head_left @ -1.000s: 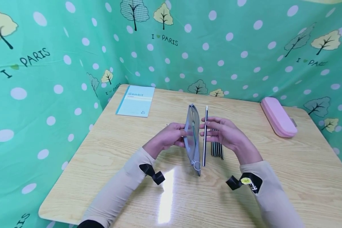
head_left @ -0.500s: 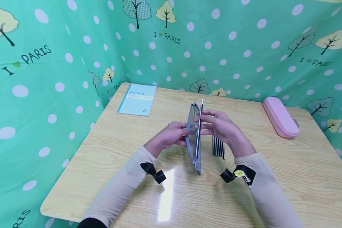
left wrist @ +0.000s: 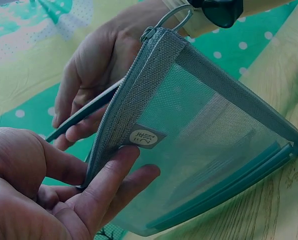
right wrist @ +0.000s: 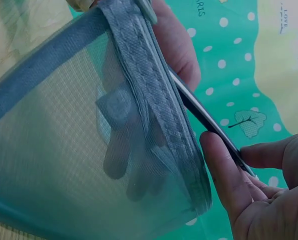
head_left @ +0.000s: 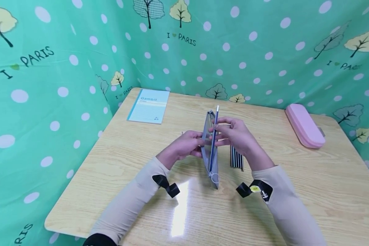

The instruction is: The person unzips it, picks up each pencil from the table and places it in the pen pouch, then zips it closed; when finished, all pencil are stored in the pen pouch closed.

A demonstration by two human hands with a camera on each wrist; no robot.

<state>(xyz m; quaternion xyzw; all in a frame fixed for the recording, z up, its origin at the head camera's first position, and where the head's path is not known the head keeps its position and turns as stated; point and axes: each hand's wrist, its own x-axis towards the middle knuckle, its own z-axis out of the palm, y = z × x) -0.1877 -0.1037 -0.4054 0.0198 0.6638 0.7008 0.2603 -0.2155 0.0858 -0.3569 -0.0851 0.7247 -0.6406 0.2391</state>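
My left hand (head_left: 187, 145) grips a grey mesh zip pouch (head_left: 206, 153) on its side, standing on edge with its unzipped top towards my right hand. In the left wrist view, pencil-like sticks (left wrist: 224, 187) show through the mesh along the pouch's lower edge. A dark pencil with a white end (head_left: 217, 111) is pinched between the thumb and fingers of my right hand (head_left: 236, 135). That pencil lies lengthwise at the pouch's opening. Just right of the pouch, several dark pencils (head_left: 236, 159) lie side by side on the table, partly hidden by my right hand.
A pink pencil case (head_left: 305, 125) lies at the table's back right. At the back left is a light blue notebook (head_left: 149, 106). The wooden table (head_left: 117, 191) meets a green patterned curtain (head_left: 249, 61) behind and on the left.
My right hand has moved left with the pencil, bringing it from beside the pouch to its opening. The left hand keeps its hold on the pouch.
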